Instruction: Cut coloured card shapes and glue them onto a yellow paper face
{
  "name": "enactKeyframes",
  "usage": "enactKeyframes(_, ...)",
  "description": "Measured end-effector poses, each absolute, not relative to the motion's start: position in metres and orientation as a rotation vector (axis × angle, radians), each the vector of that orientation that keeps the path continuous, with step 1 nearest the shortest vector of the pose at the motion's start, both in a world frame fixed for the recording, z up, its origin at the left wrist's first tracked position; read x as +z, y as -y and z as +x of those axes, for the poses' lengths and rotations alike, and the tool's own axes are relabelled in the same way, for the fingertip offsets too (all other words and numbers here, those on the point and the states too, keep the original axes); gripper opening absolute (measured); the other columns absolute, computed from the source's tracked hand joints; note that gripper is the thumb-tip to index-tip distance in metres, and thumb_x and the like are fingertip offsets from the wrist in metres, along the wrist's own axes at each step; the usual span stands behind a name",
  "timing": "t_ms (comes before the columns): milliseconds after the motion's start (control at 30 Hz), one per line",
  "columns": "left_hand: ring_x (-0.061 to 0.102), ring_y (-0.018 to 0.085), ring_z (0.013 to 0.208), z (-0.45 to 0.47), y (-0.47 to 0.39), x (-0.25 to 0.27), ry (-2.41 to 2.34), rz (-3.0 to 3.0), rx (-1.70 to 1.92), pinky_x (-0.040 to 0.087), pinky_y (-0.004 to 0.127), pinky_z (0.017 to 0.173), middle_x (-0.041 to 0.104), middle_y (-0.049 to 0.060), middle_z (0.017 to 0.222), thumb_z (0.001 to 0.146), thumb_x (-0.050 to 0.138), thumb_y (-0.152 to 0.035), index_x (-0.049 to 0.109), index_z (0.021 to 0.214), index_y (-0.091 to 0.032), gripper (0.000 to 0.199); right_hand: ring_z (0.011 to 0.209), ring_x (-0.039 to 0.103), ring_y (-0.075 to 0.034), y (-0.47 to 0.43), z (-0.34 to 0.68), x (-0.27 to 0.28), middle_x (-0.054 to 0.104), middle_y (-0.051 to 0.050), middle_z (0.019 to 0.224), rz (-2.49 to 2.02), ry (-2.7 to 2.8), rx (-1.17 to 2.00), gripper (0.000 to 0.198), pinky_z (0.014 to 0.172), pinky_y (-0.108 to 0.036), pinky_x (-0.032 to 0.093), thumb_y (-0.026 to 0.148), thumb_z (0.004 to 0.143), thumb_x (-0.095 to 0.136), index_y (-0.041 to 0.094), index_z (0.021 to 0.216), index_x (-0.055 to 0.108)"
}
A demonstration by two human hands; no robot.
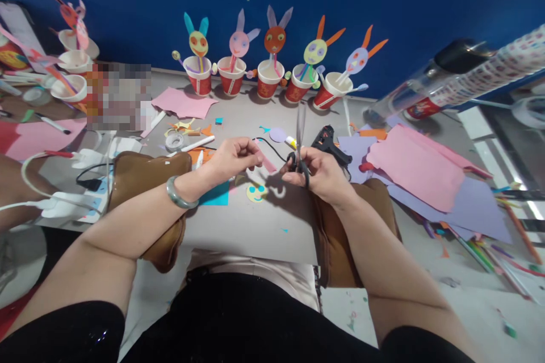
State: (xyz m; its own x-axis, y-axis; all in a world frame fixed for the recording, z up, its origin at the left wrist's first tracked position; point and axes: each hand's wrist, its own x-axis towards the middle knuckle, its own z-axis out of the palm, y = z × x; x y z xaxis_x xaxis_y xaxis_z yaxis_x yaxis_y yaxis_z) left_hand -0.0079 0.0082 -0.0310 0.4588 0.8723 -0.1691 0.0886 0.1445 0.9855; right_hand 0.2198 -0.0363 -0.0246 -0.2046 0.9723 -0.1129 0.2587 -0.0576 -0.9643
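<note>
My left hand (236,160) pinches a narrow strip of pink paper (265,157) above the middle of the table. Just to its right, my right hand (317,173) is closed round the black handles of a pair of scissors (300,130), whose blurred blades point up and away from me. Whether the blades are parted I cannot tell. Below and between the hands lies a small yellow paper face (256,193) with blue eyes. A lilac paper disc (277,135) and a black glue gun (330,144) lie beyond and beside the right hand.
Along the blue wall stand several red paper cups (268,88) with paper rabbit heads. Pink sheets (419,167) and lilac paper lie at the right, near a tall clear bottle (395,93). At the left are a tape roll (174,140) and a power strip (91,198). Brown cushions (147,178) flank my arms.
</note>
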Motion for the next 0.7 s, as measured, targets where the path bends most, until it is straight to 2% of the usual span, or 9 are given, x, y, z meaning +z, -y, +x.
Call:
enactKeyframes(233,0.054,0.006,0.051,-0.002,0.002,-0.037,-0.922,1.374,0.677,0.042,0.019,0.049,0.063,-0.001,0.061,0.076,0.073,-0.025,0.061,0.077,-0.015,0.015,0.062,0.052,-0.013,0.043,0.204,-0.032,0.066,-0.002,0.075,-1.367,1.506,1.199,0.053,0.06,-0.03,0.046,0.059,0.057,0.091,0.021,0.074,0.057)
enactKeyframes(600,0.053,0.005,0.055,-0.001,0.003,-0.032,-0.865,1.398,0.494,0.041,0.017,0.049,0.064,-0.002,0.065,0.074,0.077,-0.027,0.063,0.074,-0.014,0.019,0.062,0.052,-0.013,0.039,0.208,-0.038,0.063,0.0,0.073,-1.341,1.484,1.215,0.055,0.059,-0.03,0.044,0.062,0.059,0.089,0.022,0.076,0.055)
enactKeyframes(700,0.049,0.005,0.051,0.0,0.004,-0.029,-0.864,1.42,0.444,0.039,0.018,0.047,0.062,-0.003,0.061,0.077,0.075,-0.032,0.065,0.074,-0.014,0.021,0.061,0.05,-0.011,0.039,0.205,-0.038,0.063,0.0,0.073,-1.312,1.489,1.255,0.056,0.058,-0.029,0.043,0.061,0.057,0.091,0.022,0.075,0.054)
